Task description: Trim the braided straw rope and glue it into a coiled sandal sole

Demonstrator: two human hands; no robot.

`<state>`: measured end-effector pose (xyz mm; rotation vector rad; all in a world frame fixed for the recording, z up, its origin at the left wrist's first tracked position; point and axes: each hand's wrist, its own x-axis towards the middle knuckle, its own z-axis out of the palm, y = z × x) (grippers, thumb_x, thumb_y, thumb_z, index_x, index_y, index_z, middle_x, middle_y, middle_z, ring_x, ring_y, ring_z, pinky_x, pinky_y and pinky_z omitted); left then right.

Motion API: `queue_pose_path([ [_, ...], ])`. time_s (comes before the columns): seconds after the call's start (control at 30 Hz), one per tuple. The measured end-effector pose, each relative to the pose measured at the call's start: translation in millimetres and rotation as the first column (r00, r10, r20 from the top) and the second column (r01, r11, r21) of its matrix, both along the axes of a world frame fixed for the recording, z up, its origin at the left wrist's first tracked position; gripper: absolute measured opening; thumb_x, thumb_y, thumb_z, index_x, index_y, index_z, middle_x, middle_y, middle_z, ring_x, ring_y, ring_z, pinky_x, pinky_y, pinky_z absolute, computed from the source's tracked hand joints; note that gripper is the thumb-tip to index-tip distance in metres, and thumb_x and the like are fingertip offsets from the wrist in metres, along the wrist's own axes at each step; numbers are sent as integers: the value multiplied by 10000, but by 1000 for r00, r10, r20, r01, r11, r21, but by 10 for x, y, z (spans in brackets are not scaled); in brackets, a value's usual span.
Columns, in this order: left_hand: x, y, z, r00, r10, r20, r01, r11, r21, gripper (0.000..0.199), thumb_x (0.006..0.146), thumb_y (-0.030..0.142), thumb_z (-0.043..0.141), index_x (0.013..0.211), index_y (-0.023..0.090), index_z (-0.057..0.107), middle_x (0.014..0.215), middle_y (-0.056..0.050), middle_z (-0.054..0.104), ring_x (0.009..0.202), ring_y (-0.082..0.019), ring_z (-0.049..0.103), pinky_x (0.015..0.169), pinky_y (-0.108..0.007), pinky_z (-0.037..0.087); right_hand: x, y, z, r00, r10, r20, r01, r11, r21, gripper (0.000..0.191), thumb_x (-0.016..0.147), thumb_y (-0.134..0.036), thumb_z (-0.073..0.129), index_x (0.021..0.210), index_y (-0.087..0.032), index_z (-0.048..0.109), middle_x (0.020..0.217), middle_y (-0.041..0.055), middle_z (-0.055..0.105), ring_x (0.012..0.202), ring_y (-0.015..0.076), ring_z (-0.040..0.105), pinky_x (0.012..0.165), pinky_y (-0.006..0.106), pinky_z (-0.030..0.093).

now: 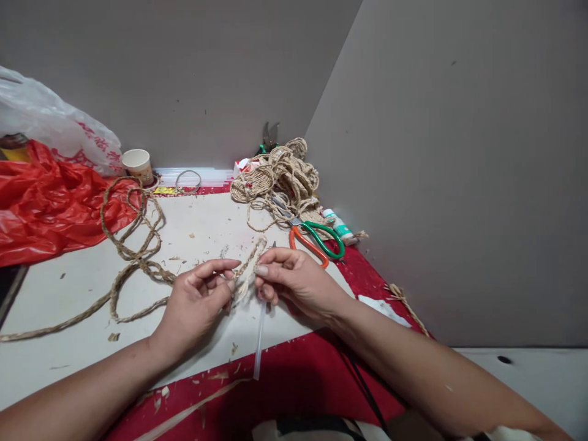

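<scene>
A short loop of pale braided straw cord (250, 260) rises between my two hands above the white board. My left hand (199, 297) is closed around one side of it, thumb and fingers pinched together. Opposite, my right hand (294, 275) pinches the other side of the loop between thumb and forefinger. The loose fibre ends hang blurred between the hands. A thin translucent stick (258, 352) extends below my right fingers toward the red cloth; I cannot tell whether those fingers hold it. A dark pointed tip (274, 245) shows just above them.
A long rope (138, 263) coils at left beside a red plastic bag (59, 208). Behind are a paper cup (138, 165), clear sticks (202, 176) and bundled straw cord (280, 174). Scissors (316, 239) and a white-green bottle (339, 226) lie right, near grey panels (436, 171).
</scene>
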<state>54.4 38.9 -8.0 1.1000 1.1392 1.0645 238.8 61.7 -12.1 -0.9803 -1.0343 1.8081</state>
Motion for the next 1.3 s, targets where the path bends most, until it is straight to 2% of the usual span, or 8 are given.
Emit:
queue_pose_path([
  [0.17,-17,-6,-80,994,0,-105,9,996,91,205,773,215,676,963,165,737,604,22,571,537,-92,478,526,-212,405,-28,-14,-17,1000,3,26,-4,1000,31,285,688,-358,833,747,-150,648,628,-6,688,431,67,561,412,168,454],
  [0.33,-39,-17,-141,977,12,-212,44,966,256,207,787,190,618,949,165,744,827,-46,690,682,-134,561,620,-241,462,-59,17,-43,994,-15,108,10,999,43,333,678,-402,832,750,-143,636,615,-5,676,416,62,543,398,164,426],
  [0.67,-21,7,-194,976,-13,-216,65,970,235,213,798,218,609,964,161,730,757,-17,675,642,-122,530,609,-231,444,-64,35,-55,997,9,79,-11,999,33,372,680,-398,828,850,-162,596,627,-16,670,396,63,526,344,147,395],
  [0.83,-20,-19,-140,978,-42,-207,86,975,206,211,767,163,602,930,154,735,704,-5,659,584,-108,502,581,-231,426,-66,14,-20,998,34,52,-35,999,20,354,650,-385,838,750,-140,603,609,1,672,390,59,523,334,140,420],
  [1.0,-15,-39,-61,993,-97,-74,106,987,123,202,751,213,667,925,130,727,676,-16,663,558,-107,515,568,-234,431,-56,0,5,998,28,62,-31,998,56,331,642,-362,838,714,-128,615,609,11,671,396,58,528,345,143,436],
  [1.13,-30,0,-79,967,-165,194,180,982,-60,225,788,277,647,935,119,708,699,-41,677,550,-124,579,563,-249,470,-17,0,20,997,26,77,-32,996,78,321,665,-361,825,738,-122,624,554,-6,638,372,54,504,343,143,429],
  [1.23,-54,49,-125,931,-121,344,189,967,-171,235,834,311,613,941,123,705,792,-63,692,615,-144,637,588,-256,505,24,-14,38,996,39,80,-46,996,81,311,690,-361,813,753,-126,620,550,-9,634,376,54,509,355,141,432],
  [1.3,-63,69,-140,922,-114,370,201,958,-206,268,864,356,606,958,124,702,839,-70,690,651,-138,650,599,-240,511,44,-29,51,995,57,80,-63,995,81,301,694,-349,814,762,-129,620,587,-7,649,396,52,526,367,135,439],
])
